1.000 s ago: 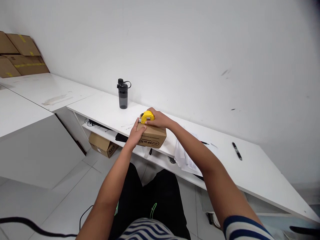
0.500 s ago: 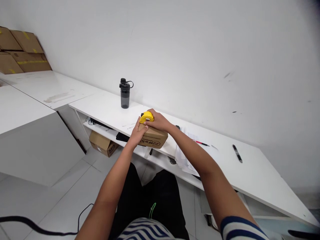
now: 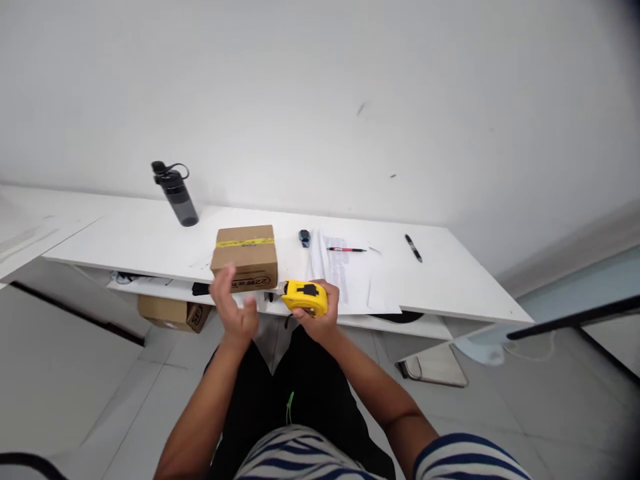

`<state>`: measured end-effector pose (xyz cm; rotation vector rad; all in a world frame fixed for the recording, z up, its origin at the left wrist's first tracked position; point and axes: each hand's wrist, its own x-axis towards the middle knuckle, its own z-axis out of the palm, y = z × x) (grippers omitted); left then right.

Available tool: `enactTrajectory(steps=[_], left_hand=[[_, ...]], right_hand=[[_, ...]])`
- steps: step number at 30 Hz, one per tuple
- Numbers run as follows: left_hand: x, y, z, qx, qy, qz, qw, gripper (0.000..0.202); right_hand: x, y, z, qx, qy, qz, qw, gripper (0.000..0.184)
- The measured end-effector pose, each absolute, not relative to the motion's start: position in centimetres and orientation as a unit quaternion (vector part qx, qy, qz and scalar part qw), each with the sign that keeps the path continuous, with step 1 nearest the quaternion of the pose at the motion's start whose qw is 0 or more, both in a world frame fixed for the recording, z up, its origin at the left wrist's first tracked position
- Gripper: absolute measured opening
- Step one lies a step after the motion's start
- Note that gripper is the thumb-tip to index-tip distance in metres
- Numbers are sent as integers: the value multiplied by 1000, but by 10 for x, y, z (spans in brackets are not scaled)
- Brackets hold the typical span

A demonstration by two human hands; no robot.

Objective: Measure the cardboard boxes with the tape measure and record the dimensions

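Observation:
A yellow tape measure [image 3: 306,298] with a black clip sits in my right hand [image 3: 323,320], its fingers wrapped round the case. A short bit of blade seems to show at its left end, blurred. My left hand [image 3: 234,310] is raised in front of the cardboard box [image 3: 245,257], fingers and thumb apart, with nothing in it. The box, with yellow tape across its top and dark print on its near side, rests at the front edge of the white shelf desk [image 3: 130,233]. Whether my left fingertips touch the box I cannot tell.
Right of the box lie a dark wristwatch [image 3: 305,238], papers [image 3: 345,280], a red and black pen [image 3: 347,249] and a black marker [image 3: 413,248]. A dark bottle [image 3: 177,197] stands at the left. Another cardboard box [image 3: 170,313] is below the desk.
My right hand has drawn the tape measure off the box top, down and to its right. My left hand has let go of the box. The view has swung to the right.

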<state>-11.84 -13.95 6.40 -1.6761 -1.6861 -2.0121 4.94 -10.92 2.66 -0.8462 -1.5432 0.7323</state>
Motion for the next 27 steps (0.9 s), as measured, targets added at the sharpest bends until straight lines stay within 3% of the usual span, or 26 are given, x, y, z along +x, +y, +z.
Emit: enactTrajectory(steps=[3, 6, 9, 13, 16, 18, 22, 27], left_hand=[[-61, -156, 45, -593, -476, -611, -218, 79], [-23, -148, 26, -546, -501, -596, -309, 72], [-13, -119, 19, -517, -553, -588, -284, 64], [-17, -64, 29, -588, -595, -506, -208, 55], [-22, -25, 35, -643, -621, -422, -149, 54], [-26, -4, 32, -646, -639, -394, -138, 50], [-35, 18, 15, -574, -649, -459, -196, 48], [-38, 23, 5, -539, -621, -507, -258, 52]], right_hand=[[64, -121, 13, -387, -622, 348, 585, 86], [93, -109, 20, -354, -699, 363, 504, 89], [137, -65, 38, -385, -758, 328, 412, 76], [196, 29, 52, -568, -730, 161, 344, 46], [221, 86, 44, -623, -742, 140, 202, 45], [226, 104, 32, -616, -754, 139, 181, 38], [229, 102, 16, -588, -765, 121, 233, 29], [226, 84, 12, -543, -672, 209, 459, 47]])
